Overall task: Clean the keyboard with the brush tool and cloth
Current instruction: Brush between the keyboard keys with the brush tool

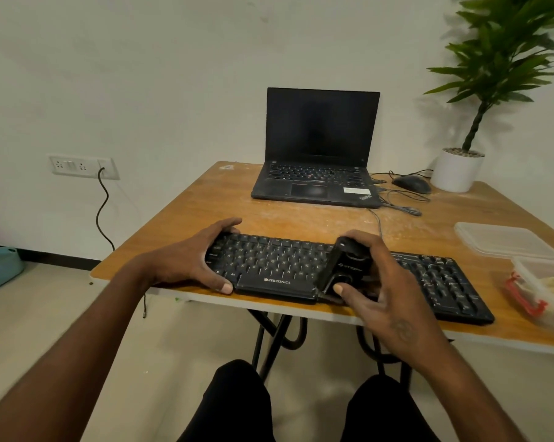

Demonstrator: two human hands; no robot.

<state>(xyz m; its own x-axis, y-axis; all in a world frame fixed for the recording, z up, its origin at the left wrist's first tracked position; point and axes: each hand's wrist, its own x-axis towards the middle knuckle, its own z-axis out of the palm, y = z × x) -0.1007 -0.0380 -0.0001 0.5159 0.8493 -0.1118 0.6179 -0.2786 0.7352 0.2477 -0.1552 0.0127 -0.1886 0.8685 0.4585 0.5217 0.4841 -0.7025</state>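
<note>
Here, left hand (194,261): fingers clasp the keyboard's (269,269) left end.
Right hand (387,288): fingers grasp the black brush tool (342,266) over the keys.

On your wooden table (205,212) you see an open laptop (320,148), a mouse (412,184) with cables, a potted plant (460,167), and plastic containers (505,240) at the right edge.
</note>
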